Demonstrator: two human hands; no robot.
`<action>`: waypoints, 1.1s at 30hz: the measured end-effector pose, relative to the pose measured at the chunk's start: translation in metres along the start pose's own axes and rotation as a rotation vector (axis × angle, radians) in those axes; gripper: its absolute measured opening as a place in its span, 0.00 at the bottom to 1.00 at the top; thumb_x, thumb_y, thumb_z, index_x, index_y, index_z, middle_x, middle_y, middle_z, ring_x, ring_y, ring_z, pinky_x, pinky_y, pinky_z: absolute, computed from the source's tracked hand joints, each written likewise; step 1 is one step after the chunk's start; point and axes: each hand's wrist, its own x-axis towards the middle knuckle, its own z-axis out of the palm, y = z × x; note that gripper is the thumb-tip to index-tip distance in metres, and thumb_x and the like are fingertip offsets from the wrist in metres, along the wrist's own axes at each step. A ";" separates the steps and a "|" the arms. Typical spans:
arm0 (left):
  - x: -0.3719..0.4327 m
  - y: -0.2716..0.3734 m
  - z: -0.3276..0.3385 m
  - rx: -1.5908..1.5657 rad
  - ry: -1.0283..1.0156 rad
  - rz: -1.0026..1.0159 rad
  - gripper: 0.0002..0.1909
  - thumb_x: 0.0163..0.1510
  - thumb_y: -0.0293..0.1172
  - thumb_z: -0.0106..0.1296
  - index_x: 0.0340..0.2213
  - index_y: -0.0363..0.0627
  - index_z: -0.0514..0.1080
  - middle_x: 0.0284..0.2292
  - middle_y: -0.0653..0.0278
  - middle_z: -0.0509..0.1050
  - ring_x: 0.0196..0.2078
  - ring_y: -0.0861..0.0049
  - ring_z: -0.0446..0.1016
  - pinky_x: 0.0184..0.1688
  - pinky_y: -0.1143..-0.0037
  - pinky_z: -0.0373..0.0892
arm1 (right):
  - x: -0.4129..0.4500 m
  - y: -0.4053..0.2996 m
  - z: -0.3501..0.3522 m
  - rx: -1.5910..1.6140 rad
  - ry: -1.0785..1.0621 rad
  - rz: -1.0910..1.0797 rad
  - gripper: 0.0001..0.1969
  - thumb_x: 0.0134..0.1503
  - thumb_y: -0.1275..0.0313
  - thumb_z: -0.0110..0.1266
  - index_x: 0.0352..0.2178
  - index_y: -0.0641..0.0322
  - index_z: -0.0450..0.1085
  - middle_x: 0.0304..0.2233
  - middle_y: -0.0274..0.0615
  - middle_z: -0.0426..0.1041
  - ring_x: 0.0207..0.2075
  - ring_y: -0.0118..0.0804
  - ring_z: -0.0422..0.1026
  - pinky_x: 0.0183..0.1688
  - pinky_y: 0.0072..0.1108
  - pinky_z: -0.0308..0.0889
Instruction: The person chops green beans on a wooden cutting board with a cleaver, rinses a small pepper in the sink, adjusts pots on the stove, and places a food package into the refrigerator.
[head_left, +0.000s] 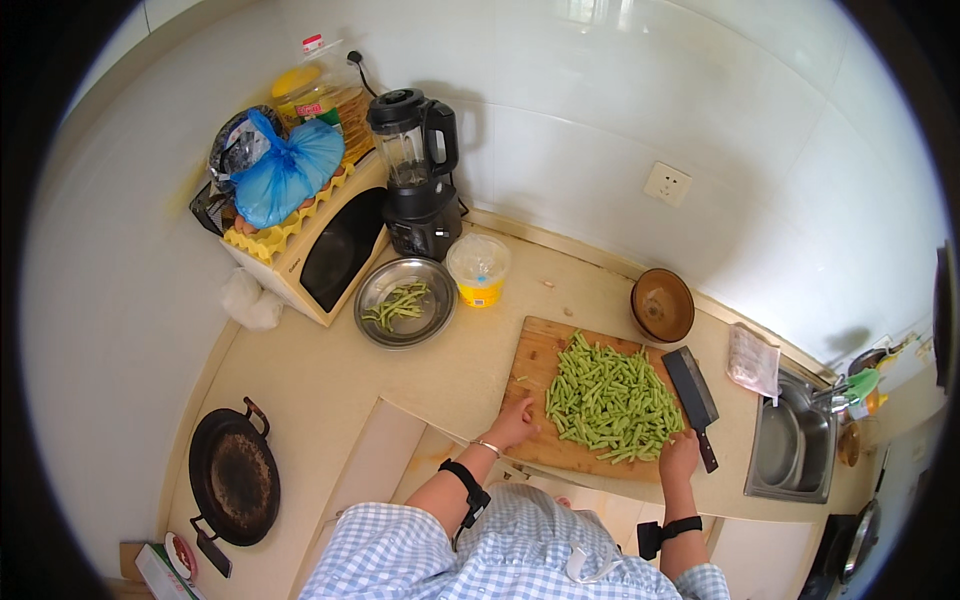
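Cut green bean pieces (611, 397) lie in a broad heap on a wooden cutting board (525, 360). My left hand (514, 424) is at the board's left front edge, fingers curled, apart from the heap; whether it grips the board is unclear. At the heap's right front corner is my right hand (679, 454), its fingers bent by the bean pieces; what they hold cannot be made out. A cleaver (691, 386) with a dark blade lies along the board's right edge, its handle beside my right hand. A steel bowl (406, 341) behind the board, to the left, holds a few longer beans (397, 304).
Brown glass bowls (662, 306) stand behind the board. A plastic tub (478, 274), a blender (416, 180) and a microwave (322, 255) are at the back left. A steel sink (795, 442) and a bagged package (753, 360) are at right, a black wok (235, 476) at left.
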 end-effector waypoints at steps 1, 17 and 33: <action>0.000 0.003 0.001 0.014 -0.004 -0.015 0.39 0.39 0.35 0.60 0.51 0.38 0.56 0.27 0.62 0.69 0.27 0.77 0.68 0.33 0.79 0.66 | 0.005 -0.004 -0.001 -0.005 0.000 0.001 0.09 0.42 0.71 0.55 0.22 0.69 0.71 0.22 0.49 0.71 0.26 0.50 0.70 0.31 0.33 0.66; 0.009 -0.025 0.013 -0.027 -0.007 0.080 0.30 0.45 0.30 0.48 0.51 0.43 0.56 0.26 0.57 0.71 0.28 0.69 0.69 0.32 0.73 0.65 | 0.014 -0.069 -0.031 0.085 -0.077 0.024 0.18 0.45 0.73 0.55 0.39 0.69 0.66 0.51 0.55 0.57 0.51 0.53 0.59 0.49 0.32 0.58; -0.035 0.011 -0.036 0.051 -0.033 0.024 0.30 0.46 0.39 0.50 0.49 0.36 0.57 0.39 0.44 0.69 0.42 0.56 0.67 0.43 0.68 0.64 | 0.011 -0.089 -0.017 -0.019 -0.406 0.323 0.19 0.45 0.74 0.53 0.41 0.68 0.65 0.53 0.61 0.50 0.54 0.53 0.53 0.50 0.37 0.56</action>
